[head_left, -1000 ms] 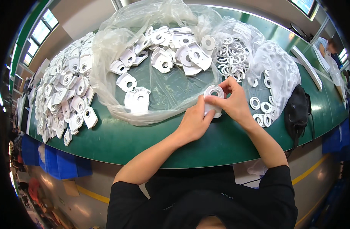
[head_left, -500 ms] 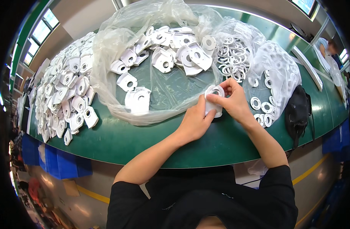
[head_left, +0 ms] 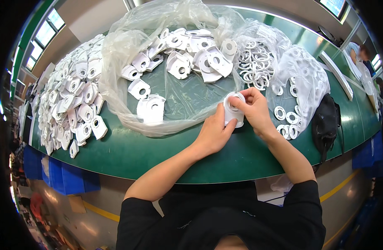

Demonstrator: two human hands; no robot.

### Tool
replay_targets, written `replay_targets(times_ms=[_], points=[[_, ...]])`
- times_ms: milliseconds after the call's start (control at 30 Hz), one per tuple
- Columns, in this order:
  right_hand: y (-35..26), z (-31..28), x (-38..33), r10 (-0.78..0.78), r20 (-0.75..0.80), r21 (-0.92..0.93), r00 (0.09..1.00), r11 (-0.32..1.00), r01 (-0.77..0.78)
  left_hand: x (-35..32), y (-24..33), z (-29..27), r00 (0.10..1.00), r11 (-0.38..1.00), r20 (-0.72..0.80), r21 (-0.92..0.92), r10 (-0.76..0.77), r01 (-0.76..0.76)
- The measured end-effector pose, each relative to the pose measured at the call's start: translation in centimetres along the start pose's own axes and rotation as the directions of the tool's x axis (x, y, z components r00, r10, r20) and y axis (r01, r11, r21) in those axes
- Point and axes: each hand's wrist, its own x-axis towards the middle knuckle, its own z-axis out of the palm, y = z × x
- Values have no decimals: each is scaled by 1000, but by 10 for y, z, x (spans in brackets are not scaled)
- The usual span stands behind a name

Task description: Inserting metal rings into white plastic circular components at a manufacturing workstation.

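Note:
Between my hands, over the front of the green table, is a white plastic plate-like part (head_left: 233,118) with a round opening at its upper end. My left hand (head_left: 213,132) grips its left side and lower edge between thumb and fingers. A white ring (head_left: 229,100) sits at the opening. My right hand (head_left: 255,110) is closed on the ring and upper edge, thumb over the front and fingers behind. Whether the ring lies fully seated cannot be seen under the thumb.
A clear plastic bag (head_left: 133,125) ahead holds several similar white parts (head_left: 178,64). Left is a large heap of white parts (head_left: 74,96). Loose white rings (head_left: 279,112) spill from bags at right, beside a black pouch (head_left: 326,121). A white strip (head_left: 337,75) lies farther right.
My right thumb has shifted slightly upward on the ring, uncovering more of the part's lower face. My left hand keeps its hold in the same place.

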Motion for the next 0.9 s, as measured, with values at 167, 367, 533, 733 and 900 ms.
replay_targets(times_ms=[167, 367, 533, 733, 900], points=[[0, -12, 5, -143, 85, -137, 986, 979, 153, 4, -8, 1, 999, 999, -39, -43, 32, -33], [-11, -20, 8, -28, 117, 49, 993, 999, 22, 6, -3, -5, 994, 981, 61, -164, -95, 104], [0, -9, 5, -138, 16, -116, 990, 983, 139, 0, 0, 3, 997, 997, -40, 34, 69, -67], [-2, -19, 7, -362, 125, -286, 924, 879, 383, 2, -3, -2, 1000, 999, 7, -28, -22, 22], [-10, -24, 9, -117, 98, -24, 988, 992, 120, 5, -5, -2, 996, 986, 61, -152, -63, 71]])
